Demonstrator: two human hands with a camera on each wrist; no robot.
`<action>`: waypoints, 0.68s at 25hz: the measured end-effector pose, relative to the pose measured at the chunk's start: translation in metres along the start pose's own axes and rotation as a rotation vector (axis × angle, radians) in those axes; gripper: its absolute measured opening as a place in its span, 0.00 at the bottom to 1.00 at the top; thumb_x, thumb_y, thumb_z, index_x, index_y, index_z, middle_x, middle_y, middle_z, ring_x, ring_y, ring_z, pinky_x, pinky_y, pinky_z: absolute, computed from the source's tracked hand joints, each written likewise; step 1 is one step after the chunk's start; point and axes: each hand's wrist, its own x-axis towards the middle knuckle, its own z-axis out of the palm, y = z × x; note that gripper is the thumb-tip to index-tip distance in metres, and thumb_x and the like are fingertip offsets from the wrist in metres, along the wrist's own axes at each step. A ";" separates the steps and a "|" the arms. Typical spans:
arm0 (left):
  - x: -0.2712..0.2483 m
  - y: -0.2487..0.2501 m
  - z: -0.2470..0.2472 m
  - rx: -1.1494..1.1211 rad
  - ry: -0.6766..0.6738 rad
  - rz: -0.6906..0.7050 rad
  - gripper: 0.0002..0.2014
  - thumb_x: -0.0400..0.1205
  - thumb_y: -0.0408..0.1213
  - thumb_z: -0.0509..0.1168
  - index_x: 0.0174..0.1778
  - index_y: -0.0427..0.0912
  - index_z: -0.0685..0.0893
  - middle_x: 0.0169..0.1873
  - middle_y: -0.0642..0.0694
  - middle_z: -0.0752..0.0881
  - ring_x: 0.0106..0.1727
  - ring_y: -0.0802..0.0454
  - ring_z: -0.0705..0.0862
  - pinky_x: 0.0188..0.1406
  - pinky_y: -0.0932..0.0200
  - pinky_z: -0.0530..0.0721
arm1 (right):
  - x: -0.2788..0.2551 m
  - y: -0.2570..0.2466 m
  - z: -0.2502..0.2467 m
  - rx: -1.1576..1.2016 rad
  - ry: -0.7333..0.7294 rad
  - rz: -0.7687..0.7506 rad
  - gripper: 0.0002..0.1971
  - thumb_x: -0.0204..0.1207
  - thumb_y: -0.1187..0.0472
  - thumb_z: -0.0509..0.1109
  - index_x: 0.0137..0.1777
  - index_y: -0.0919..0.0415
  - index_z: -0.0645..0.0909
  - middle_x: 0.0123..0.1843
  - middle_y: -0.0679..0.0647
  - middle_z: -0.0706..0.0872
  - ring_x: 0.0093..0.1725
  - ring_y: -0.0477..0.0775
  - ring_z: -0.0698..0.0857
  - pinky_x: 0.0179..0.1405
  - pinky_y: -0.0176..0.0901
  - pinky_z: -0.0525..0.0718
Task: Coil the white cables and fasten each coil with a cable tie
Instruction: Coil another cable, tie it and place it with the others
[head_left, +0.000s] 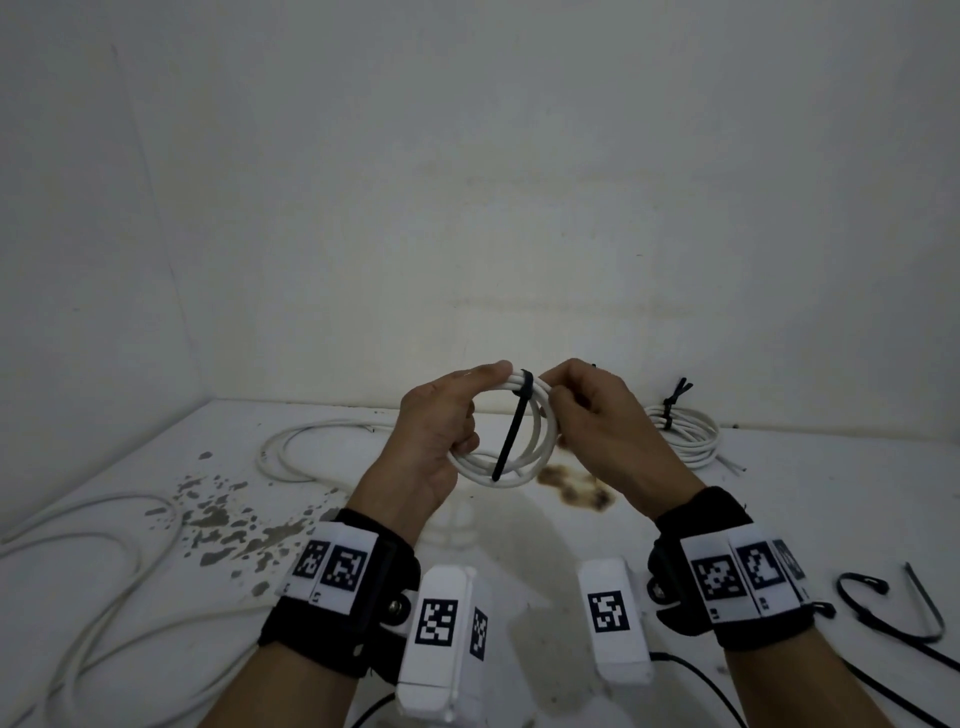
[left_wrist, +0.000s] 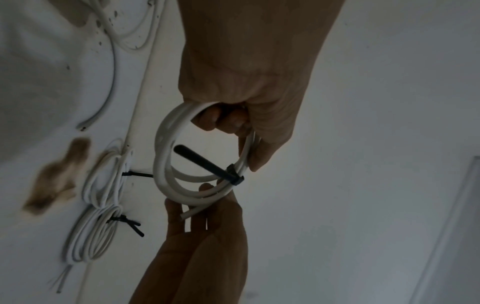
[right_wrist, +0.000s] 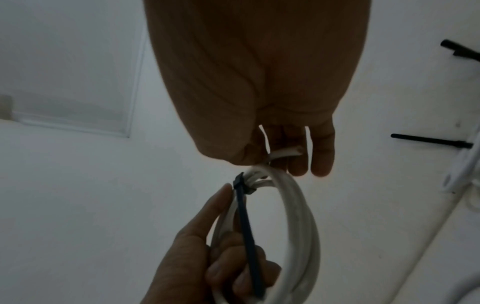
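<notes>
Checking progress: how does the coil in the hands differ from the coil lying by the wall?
The held coil is lifted, gripped by left hand and right hand; the far coil lies on the table. The held coil looks smaller. Both are white, bound with black ties.

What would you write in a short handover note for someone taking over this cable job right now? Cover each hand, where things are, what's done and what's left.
Left hand: grips the coil, held above the table.
Right hand: holds the coil's other side.
Tie: looped round the coil's top, tail hanging loose.
Done: tied coils lie at the back right.
Left: finish this coil; loose cables on the left need coiling. Spare ties lie right.
</notes>
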 end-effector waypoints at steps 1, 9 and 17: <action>-0.001 0.000 0.002 -0.005 -0.021 -0.010 0.08 0.73 0.42 0.78 0.31 0.47 0.88 0.19 0.54 0.61 0.18 0.57 0.58 0.17 0.64 0.61 | 0.000 -0.001 -0.001 -0.031 0.022 -0.005 0.10 0.84 0.62 0.58 0.48 0.58 0.82 0.33 0.52 0.82 0.30 0.43 0.75 0.32 0.42 0.76; -0.001 0.009 0.002 -0.125 -0.125 -0.112 0.18 0.83 0.45 0.69 0.26 0.47 0.84 0.18 0.54 0.57 0.15 0.59 0.55 0.13 0.67 0.58 | -0.006 -0.008 0.001 0.059 0.041 0.047 0.13 0.89 0.54 0.56 0.41 0.54 0.67 0.31 0.45 0.68 0.27 0.42 0.64 0.30 0.39 0.66; 0.002 0.011 -0.008 -0.180 -0.113 -0.065 0.09 0.84 0.40 0.68 0.43 0.40 0.88 0.20 0.52 0.68 0.16 0.60 0.60 0.14 0.68 0.60 | 0.000 -0.002 -0.006 0.189 0.004 0.099 0.13 0.83 0.54 0.62 0.37 0.53 0.66 0.30 0.44 0.66 0.32 0.49 0.64 0.38 0.51 0.66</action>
